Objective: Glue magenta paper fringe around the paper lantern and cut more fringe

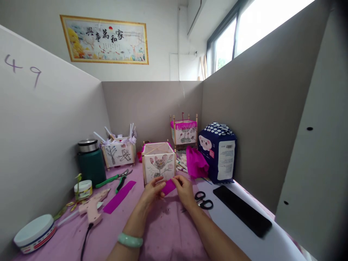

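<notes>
Between my two hands is a small magenta paper strip (169, 187). My left hand (153, 191) grips its left end, and my right hand (182, 187) pinches the upper right end. Just behind them stands a box-shaped lantern (159, 166) with a wooden stick frame and a flower drawing on its white side. Close to my right wrist lie black-handled scissors (203, 201), their blades partly hidden by my arm. A longer magenta paper strip (120, 197) rests on the pink cloth to the left of my left hand.
On the left are a pink glue gun (91, 209), green-handled pliers (114, 178), a green thermos (91, 165) and a white-lidded tub (35, 232). A fringed lantern (185, 132), crumpled magenta paper (196, 163), a blue package (217, 154) and a black slab (241, 210) occupy the right. Partitions enclose the table.
</notes>
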A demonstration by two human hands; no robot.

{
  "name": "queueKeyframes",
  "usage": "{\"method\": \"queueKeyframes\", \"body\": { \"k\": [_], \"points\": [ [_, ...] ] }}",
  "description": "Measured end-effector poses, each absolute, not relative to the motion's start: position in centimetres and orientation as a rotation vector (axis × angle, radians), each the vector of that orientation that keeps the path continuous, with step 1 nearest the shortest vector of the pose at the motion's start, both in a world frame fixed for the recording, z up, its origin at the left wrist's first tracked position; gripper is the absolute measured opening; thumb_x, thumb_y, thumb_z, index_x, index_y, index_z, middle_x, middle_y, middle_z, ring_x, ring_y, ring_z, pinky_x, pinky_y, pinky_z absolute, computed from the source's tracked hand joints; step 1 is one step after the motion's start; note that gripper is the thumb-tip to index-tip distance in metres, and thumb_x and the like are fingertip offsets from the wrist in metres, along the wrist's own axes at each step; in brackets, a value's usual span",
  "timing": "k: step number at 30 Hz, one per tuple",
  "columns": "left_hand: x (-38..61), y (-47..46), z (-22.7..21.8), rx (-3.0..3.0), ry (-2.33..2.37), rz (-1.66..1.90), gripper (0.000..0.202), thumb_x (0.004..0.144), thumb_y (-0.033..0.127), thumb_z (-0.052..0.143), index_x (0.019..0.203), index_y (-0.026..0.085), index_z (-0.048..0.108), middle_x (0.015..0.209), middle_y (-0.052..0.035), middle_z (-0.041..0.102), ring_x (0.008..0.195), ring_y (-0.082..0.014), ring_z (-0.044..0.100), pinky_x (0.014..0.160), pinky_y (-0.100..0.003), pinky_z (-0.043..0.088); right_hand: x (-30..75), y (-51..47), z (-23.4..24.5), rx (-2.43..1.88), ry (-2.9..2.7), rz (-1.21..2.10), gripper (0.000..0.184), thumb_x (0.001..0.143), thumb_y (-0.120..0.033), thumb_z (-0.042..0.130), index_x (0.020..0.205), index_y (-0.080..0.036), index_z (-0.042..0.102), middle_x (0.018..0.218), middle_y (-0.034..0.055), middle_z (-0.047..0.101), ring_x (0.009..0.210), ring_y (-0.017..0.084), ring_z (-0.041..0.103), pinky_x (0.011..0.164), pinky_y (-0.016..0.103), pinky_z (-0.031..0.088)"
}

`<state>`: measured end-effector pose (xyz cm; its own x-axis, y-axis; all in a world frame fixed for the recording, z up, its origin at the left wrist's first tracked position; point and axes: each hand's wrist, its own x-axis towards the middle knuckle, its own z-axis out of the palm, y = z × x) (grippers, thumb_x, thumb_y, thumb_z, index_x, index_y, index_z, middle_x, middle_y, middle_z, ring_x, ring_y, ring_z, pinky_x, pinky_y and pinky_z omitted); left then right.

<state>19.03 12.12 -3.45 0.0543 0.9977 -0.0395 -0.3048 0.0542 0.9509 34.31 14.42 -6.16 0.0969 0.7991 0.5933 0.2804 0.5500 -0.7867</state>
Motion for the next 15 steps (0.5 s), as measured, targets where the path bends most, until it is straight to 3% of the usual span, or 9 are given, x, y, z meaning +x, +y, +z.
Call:
{"method": "queueKeyframes", "body": {
  "k": [4, 10, 15],
  "points": [
    [19.2, 11.9, -3.8, 1.066, 0.904, 1.149, 0.04, 0.069, 0.019, 0.075, 0.104, 0.009, 0.059, 0.06, -0.0015, 0.063, 0.038, -0.0102, 0.054, 0.038, -0.021, 0.044, 33.9, 13.8, -6.1, -0.941, -1.648, 0.391, 0.021, 0.086, -0.03, 0.055, 0.07, -0.018, 0.062, 0.07, 0.002, 0.06, 0.067, 0.015, 0.054, 0.064, 0.025, 0.039],
    [19.5, 12.1, -4.3, 1.083, 1.021, 1.129, 0.017, 0.068, 0.018, 0.075, 0.069, 0.009, 0.061, 0.052, -0.0061, 0.063, 0.045, -0.014, 0.061, 0.045, -0.021, 0.048, 34.0, 13.9, -5.9, -0.959, -1.557, 0.443, 0.022, 0.084, -0.031, 0.055, 0.067, -0.018, 0.061, 0.067, 0.0017, 0.059, 0.065, 0.016, 0.054, 0.061, 0.026, 0.039],
    [19.3, 12.5, -4.2, 1.045, 1.139, 1.205, 0.017, 0.067, 0.017, 0.075, 0.069, 0.009, 0.061, 0.052, -0.0052, 0.063, 0.042, -0.0139, 0.06, 0.042, -0.021, 0.048, 34.3, 14.7, -6.1, -0.964, -1.393, 0.555, 0.027, 0.082, -0.04, 0.055, 0.069, -0.017, 0.062, 0.065, 0.0016, 0.06, 0.063, 0.016, 0.053, 0.058, 0.025, 0.04]
  ]
}}
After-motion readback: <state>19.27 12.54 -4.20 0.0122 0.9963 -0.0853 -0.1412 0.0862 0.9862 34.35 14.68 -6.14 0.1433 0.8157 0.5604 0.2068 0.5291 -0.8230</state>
